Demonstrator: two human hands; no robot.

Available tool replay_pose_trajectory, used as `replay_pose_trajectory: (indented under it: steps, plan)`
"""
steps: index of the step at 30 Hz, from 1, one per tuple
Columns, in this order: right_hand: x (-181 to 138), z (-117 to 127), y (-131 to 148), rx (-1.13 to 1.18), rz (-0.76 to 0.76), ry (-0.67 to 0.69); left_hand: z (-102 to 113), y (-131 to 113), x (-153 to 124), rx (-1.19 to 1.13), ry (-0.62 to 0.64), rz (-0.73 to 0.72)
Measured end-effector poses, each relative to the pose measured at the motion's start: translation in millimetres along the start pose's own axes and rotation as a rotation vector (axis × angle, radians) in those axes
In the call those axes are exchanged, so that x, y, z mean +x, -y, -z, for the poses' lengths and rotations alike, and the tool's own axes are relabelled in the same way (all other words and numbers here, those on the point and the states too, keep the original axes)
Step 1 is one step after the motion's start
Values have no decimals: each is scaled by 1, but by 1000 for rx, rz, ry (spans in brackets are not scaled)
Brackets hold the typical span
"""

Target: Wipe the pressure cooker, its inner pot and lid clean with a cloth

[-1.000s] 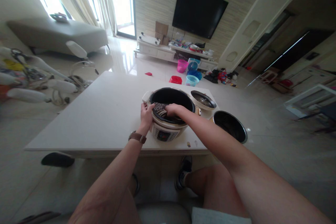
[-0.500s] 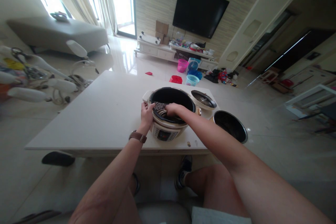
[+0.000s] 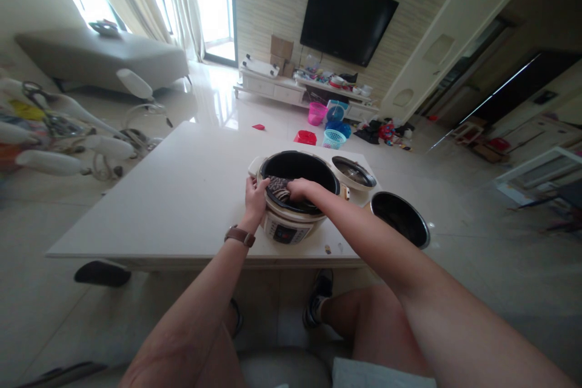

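A cream electric cooker (image 3: 287, 227) with a dark open cavity stands near the front edge of the white table (image 3: 182, 194). My left hand (image 3: 255, 195), a brown watch on its wrist, grips the cooker's left rim. My right hand (image 3: 297, 188) is closed on a dark patterned cloth (image 3: 276, 187) pressed against the cooker's near inner rim. The cooker's hinged lid (image 3: 353, 172) lies open behind and to the right. A separate black inner pot (image 3: 400, 219) sits on the table to the right.
My knees and a shoe show below the table's front edge. Beyond the table lie coloured baskets (image 3: 333, 138) on the glossy floor, a low TV cabinet (image 3: 273, 88) under a wall television, and a grey sofa (image 3: 104, 57) at left. Clutter sits far left.
Both hands stay on the cooker; the right hand and cloth shift only slightly along the rim. The view has drifted a little.
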State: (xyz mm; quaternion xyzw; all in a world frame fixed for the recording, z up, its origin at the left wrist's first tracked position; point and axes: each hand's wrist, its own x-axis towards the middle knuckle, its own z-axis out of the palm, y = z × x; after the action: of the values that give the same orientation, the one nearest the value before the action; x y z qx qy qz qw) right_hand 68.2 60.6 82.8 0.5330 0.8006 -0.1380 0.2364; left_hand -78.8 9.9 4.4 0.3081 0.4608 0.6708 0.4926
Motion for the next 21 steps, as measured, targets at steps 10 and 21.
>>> replay_pose_trajectory:
  steps: [10,21]
  plan:
    - [-5,2,3,-31,1,-19,0,-2,-2,13,-4,7]
    - [-9,-4,9,89,-34,-92,-1,-2,-1,-8,5,5]
